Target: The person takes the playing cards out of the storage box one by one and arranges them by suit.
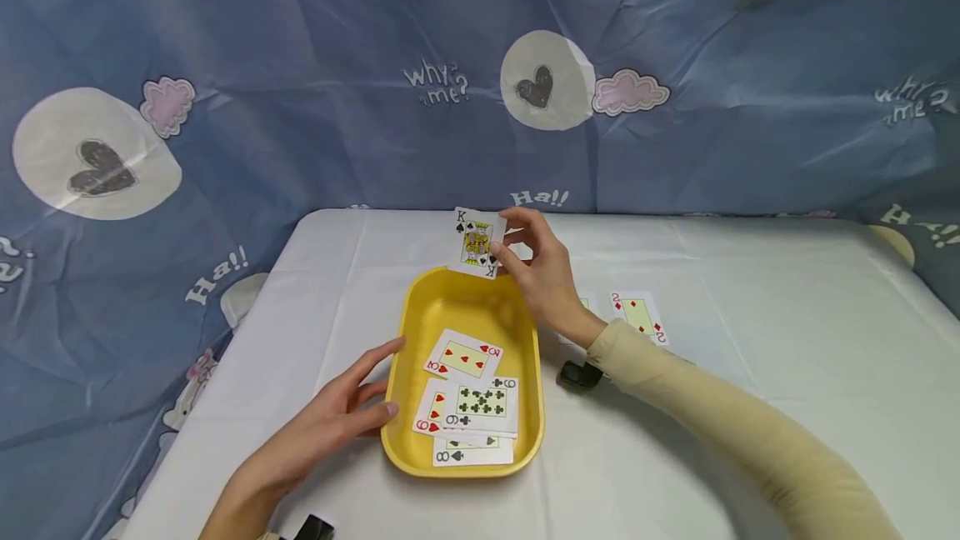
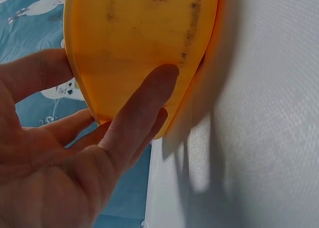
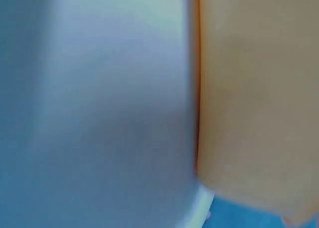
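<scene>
A king of spades [image 1: 471,242] is pinched between the thumb and fingers of my right hand [image 1: 546,277], above the far end of a yellow tray [image 1: 450,307]. My left hand [image 1: 330,415] touches the tray's left side with extended fingers and thumb. In the left wrist view, the left hand [image 2: 75,158] lies against the tray's outer wall [image 2: 139,34]. Inside the tray lie a three of hearts [image 1: 465,357], a clubs card [image 1: 483,402], a partly covered hearts card [image 1: 427,415] and an eight of spades [image 1: 472,455].
Right of the tray, a two of diamonds [image 1: 637,315] lies on the white table [image 1: 787,298], beside another card [image 1: 587,302] mostly hidden by my right wrist. A patterned blue cloth [image 1: 375,132] hangs behind the table. My beige sleeve [image 3: 259,88] blocks much of the right wrist view.
</scene>
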{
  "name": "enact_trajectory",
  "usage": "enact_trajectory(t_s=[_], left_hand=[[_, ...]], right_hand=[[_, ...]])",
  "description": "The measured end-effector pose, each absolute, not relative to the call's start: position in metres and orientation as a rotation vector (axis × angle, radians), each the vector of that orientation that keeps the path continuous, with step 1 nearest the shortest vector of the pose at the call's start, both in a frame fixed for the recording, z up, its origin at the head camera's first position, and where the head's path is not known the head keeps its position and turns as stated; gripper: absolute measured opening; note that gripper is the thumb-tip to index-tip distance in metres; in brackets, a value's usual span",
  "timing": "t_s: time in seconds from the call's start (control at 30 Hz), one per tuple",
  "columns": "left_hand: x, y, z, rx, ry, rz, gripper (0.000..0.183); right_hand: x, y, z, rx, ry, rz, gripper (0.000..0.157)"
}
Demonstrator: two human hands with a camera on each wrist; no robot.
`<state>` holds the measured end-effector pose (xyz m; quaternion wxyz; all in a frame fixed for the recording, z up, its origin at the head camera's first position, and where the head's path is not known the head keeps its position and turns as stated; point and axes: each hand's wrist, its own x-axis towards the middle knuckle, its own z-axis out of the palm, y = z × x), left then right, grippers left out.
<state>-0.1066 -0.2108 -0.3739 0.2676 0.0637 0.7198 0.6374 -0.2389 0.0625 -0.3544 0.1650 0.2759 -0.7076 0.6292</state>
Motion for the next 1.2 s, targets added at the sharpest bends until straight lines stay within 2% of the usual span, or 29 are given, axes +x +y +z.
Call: enact_trajectory(t_s=[0.37,0.73,1.2], left_hand=[[-0.107,-0.21,-0.374,0.177,1.948,1.722,0.071],[-0.107,-0.209,-0.374,0.161,1.95,1.718,0.072],[-0.108,-0.21,-0.375,0.192,1.95,1.717,0.072]], right_hand=[[-0.242,0.123,-0.35,0.568,-1.995,1.91,0.045],[-0.247,0.203,-0.371,0.362,-2.028,1.977,0.049],[-0.232,0.299,-0.367,0.328,-2.615,1.8,0.05]])
